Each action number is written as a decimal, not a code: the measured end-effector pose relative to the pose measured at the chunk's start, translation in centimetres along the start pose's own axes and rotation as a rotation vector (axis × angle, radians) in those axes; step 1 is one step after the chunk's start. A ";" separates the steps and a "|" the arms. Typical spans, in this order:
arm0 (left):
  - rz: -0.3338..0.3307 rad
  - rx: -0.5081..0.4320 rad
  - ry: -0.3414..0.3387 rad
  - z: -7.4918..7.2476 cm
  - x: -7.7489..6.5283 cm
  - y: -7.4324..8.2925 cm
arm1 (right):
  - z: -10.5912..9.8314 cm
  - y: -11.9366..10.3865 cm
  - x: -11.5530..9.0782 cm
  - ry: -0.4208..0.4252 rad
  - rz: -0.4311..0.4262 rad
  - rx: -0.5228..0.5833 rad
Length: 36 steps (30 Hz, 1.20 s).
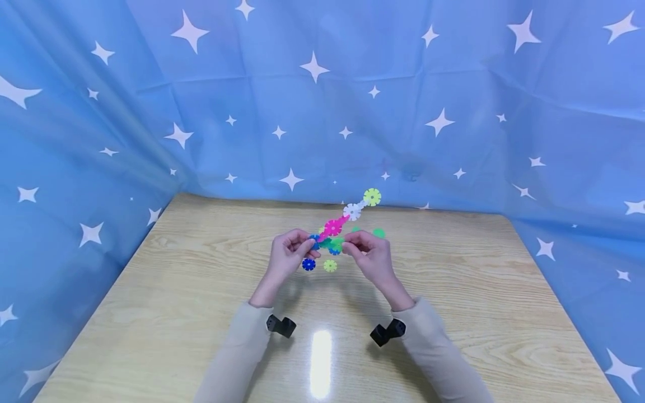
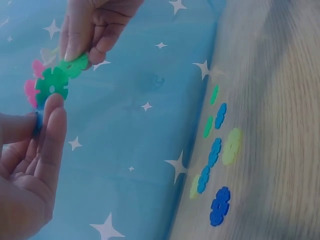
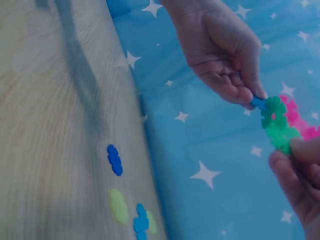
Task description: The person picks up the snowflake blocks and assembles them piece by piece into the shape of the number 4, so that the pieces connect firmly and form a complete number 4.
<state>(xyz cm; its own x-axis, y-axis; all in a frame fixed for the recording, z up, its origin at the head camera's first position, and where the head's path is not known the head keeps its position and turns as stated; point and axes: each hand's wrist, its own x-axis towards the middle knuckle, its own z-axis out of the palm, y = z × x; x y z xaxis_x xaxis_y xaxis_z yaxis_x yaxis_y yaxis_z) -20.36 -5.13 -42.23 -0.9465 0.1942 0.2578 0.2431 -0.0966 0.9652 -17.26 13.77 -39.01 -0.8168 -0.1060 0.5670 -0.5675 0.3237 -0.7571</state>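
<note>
Both hands are raised over the table around a chain of notched snowflake discs. In the head view the left hand (image 1: 288, 256) pinches a blue disc (image 1: 314, 242) at the near end. My right hand (image 1: 372, 256) pinches a light green disc (image 2: 76, 65), seen in the left wrist view beside a darker green disc (image 2: 52, 86). That darker disc sits between the blue one and the light green one. From there the chain runs up and away through a pink disc (image 1: 333, 227) and a white disc (image 1: 351, 211) to a yellow-green disc (image 1: 372, 197).
Loose discs lie on the wooden table (image 1: 176, 313) below the hands, among them a dark blue disc (image 1: 309, 265), a yellow-green disc (image 1: 330, 266) and a green disc (image 1: 379, 233). A blue star-patterned curtain (image 1: 312, 112) hangs behind the table and along its sides.
</note>
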 end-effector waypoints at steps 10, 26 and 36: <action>0.030 -0.094 0.033 0.5 0.0 0.4 | 1.0 2.8 0.0 0.168 0.271 0.275; 0.025 -0.257 -0.037 0.7 -0.2 -0.4 | 1.5 2.5 0.4 0.190 0.222 0.323; -0.011 -0.296 0.038 2.3 0.1 -0.9 | 2.0 1.9 0.9 0.151 0.197 0.300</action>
<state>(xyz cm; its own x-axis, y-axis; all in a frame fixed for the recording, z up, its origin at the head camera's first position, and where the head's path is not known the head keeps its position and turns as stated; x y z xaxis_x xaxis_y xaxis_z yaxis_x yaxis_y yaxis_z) -20.18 -2.73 -43.00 -0.9573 0.1607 0.2404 0.1657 -0.3764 0.9115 -19.27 12.37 -40.60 -0.9015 0.0774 0.4257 -0.4245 0.0322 -0.9048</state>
